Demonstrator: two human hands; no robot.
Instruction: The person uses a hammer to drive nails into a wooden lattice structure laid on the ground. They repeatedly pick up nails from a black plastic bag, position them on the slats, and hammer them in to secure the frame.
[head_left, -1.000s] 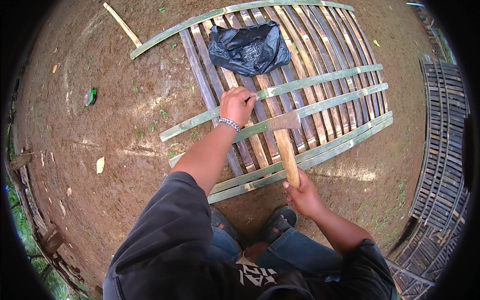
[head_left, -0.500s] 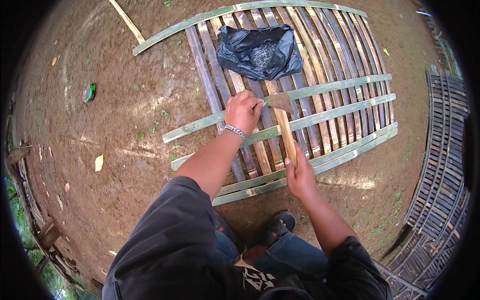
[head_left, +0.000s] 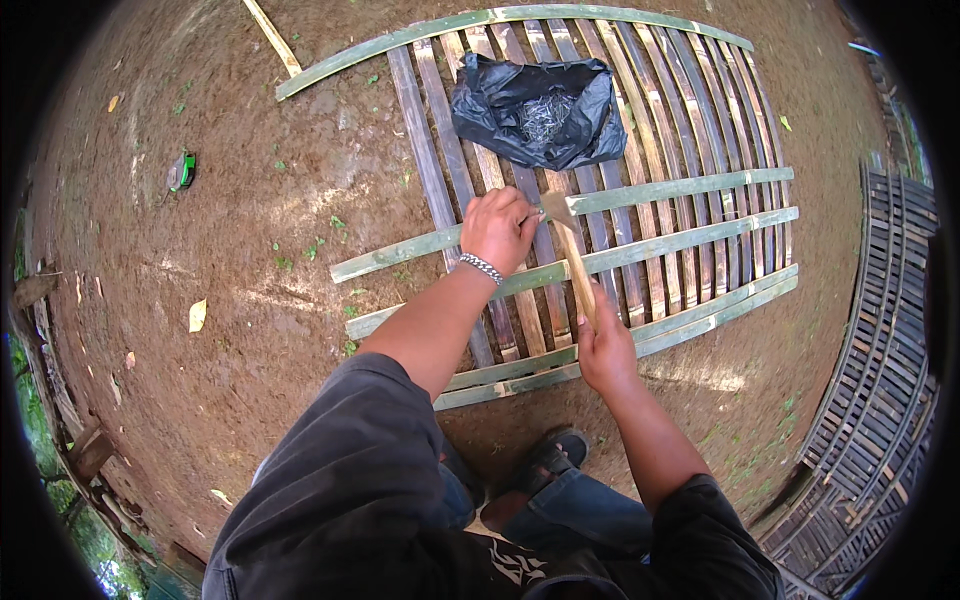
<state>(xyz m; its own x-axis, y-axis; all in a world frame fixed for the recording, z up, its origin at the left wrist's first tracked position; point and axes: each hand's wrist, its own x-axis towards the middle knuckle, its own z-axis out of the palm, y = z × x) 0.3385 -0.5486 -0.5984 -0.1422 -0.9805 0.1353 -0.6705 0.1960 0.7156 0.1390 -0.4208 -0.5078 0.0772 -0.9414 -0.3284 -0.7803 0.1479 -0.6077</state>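
My left hand, a metal chain bracelet at its wrist, pinches what looks like a small nail over a green bamboo strip. Around the wooden handle of a hatchet, my right hand is closed. The hatchet's broad, flat head is right beside my left fingertips, over the same strip. Whether it touches the nail I cannot tell. Beneath lies a panel of split bamboo slats, crossed by several green strips. A black plastic bag holding loose nails rests open on the slats.
A green and black tape measure lies on the brown soil at the left. Another slatted bamboo panel stretches along the right edge. Wooden pieces border the left side. My sandalled feet stand before the near strips.
The view has shifted slightly, so the panel and bag appear farther right. The hatchet's head has tilted and changed its angle near my left fingertips. Both hands keep their grips.
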